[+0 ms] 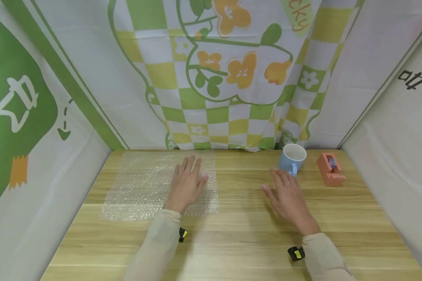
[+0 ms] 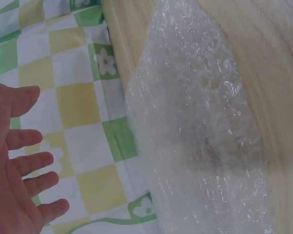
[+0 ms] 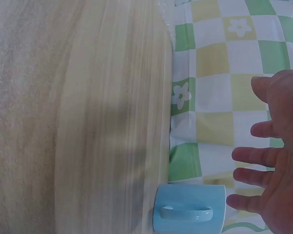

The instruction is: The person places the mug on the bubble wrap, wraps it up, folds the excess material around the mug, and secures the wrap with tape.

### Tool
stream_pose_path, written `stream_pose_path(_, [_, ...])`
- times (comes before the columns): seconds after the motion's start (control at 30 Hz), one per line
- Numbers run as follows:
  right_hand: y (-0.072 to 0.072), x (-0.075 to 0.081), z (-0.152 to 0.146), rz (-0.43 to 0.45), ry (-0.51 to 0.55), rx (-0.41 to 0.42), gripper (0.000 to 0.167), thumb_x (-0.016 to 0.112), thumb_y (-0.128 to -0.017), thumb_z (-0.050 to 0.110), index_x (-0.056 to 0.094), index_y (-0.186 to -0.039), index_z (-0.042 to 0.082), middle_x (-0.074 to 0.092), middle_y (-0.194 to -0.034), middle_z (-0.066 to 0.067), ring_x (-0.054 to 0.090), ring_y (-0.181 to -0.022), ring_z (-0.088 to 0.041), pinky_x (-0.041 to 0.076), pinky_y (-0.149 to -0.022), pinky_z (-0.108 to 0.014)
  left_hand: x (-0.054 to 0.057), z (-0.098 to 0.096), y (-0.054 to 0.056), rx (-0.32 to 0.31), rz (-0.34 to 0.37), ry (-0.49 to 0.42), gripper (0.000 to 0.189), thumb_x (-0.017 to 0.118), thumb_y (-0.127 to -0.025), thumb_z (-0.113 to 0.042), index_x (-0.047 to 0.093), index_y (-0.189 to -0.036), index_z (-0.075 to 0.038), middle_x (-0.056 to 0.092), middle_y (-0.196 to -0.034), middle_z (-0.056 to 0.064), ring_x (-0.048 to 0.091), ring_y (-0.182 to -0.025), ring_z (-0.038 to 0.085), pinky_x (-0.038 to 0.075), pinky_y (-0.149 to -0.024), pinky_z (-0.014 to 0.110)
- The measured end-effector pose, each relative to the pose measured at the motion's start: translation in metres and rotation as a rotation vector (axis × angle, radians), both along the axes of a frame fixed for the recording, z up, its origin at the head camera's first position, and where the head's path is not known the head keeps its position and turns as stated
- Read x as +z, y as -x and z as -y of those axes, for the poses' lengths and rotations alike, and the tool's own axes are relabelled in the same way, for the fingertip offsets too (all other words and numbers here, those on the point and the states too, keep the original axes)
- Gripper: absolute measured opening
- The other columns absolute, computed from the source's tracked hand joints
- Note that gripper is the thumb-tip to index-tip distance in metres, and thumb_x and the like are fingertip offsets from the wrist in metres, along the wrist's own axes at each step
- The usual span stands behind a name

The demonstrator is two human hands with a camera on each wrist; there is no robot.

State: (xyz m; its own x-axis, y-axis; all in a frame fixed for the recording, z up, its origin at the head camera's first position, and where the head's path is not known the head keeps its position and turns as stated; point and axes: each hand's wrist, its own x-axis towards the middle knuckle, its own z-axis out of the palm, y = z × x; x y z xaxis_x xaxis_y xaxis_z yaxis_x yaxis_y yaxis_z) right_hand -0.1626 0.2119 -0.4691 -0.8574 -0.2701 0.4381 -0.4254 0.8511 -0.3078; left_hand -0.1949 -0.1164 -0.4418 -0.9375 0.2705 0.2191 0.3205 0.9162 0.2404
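A sheet of clear bubble wrap [image 1: 144,187] lies flat on the left half of the wooden table. Over its right part hovers my left hand [image 1: 185,185], fingers spread and fairly straight; in the left wrist view the bubble wrap [image 2: 195,126] shows below the palm with a gap between. My right hand [image 1: 289,197] is held near a light blue mug [image 1: 289,160], which stands upright at the back right with its handle toward me. In the right wrist view the right hand's fingers [image 3: 254,156] are extended above the mug [image 3: 185,200] and grip nothing.
An orange tape dispenser [image 1: 330,171] with a blue roll stands right of the mug. Behind the table [image 1: 246,234] hangs a checkered, flowered cloth [image 1: 232,117]. White fabric walls rise on the left and right sides.
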Motion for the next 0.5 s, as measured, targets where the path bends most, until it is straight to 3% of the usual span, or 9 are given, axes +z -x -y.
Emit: stream_pose_path(0.5, [-0.002,-0.008,0.005,0.077,-0.01,-0.012,0.054,0.062,-0.102,0.03,0.051,-0.14,-0.007,0.058,-0.128,-0.029,0.053,-0.123,-0.046,0.043,-0.102,-0.062,-0.014,-0.013,-0.003,-0.044,0.024,0.001,0.057,0.057,-0.103,-0.035,0.048,-0.147,0.0,0.047,-0.148,0.025,0.042,-0.138,0.044,0.033,-0.113,0.059])
